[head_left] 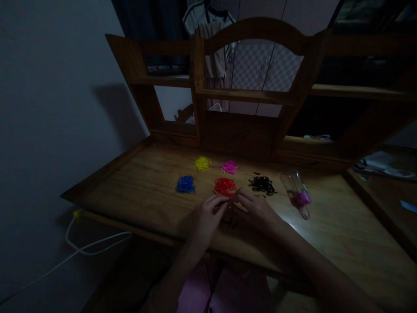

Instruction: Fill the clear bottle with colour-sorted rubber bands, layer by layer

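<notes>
Desk (143, 178) holds five piles (224, 186), one bottle (302, 198); two hands (207, 213) (257, 211) meet, fingers (243, 194) possibly gripping, can't tell.

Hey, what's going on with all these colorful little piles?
A person's left hand and right hand meet at the near edge of the red pile; it's too dark to see what, if anything, they hold. The blue pile, yellow pile, pink pile and black pile sit separately on the wooden desk.

Hands: bare left hand (207, 214) and bare right hand (256, 209) met beside 1 loose red strip pile (224, 185).
Back row: 1 yellow strip pile (202, 164) and 1 pink strip pile (230, 167) lay apart.
</notes>
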The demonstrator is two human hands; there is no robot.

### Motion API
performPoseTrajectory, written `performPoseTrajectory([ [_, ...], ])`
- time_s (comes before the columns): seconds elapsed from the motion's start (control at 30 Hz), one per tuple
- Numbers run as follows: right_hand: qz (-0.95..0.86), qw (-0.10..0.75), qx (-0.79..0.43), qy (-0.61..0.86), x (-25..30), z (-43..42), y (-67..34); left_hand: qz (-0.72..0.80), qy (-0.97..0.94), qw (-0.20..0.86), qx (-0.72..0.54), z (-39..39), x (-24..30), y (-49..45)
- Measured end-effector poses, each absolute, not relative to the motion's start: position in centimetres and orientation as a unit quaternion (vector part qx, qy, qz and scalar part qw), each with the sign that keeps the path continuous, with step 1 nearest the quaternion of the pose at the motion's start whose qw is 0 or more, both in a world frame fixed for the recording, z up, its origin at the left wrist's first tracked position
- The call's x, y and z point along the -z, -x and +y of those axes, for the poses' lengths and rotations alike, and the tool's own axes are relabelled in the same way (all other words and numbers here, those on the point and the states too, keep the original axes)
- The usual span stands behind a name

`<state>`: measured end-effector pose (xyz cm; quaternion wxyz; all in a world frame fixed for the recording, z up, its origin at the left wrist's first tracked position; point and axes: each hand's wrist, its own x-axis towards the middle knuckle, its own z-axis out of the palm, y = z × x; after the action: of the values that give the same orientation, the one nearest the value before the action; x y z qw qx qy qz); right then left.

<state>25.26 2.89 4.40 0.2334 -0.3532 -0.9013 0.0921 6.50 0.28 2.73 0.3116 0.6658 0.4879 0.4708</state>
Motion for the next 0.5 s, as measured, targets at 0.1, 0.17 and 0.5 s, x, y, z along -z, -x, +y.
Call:
performPoseTrajectory([
  [0.1,-0.893,0.246,-0.087,0.368,-4.4,2.9,-25.3,0.508,-0.637,0.311,-0.49,1.0,-3.1,-4.9],
  [0.17,-0.887,0.253,-0.077,0.377,-4.4,3.1,-25.4,0.543,-0.609,0.284,-0.504,2.1,-3.1,-2.6],
  [0.5,-0.895,0.266,-0.073,0.352,-4.2,3.3,-25.6,0.65,-0.633,0.1,-0.409,6.7,-1.5,5.3],
])
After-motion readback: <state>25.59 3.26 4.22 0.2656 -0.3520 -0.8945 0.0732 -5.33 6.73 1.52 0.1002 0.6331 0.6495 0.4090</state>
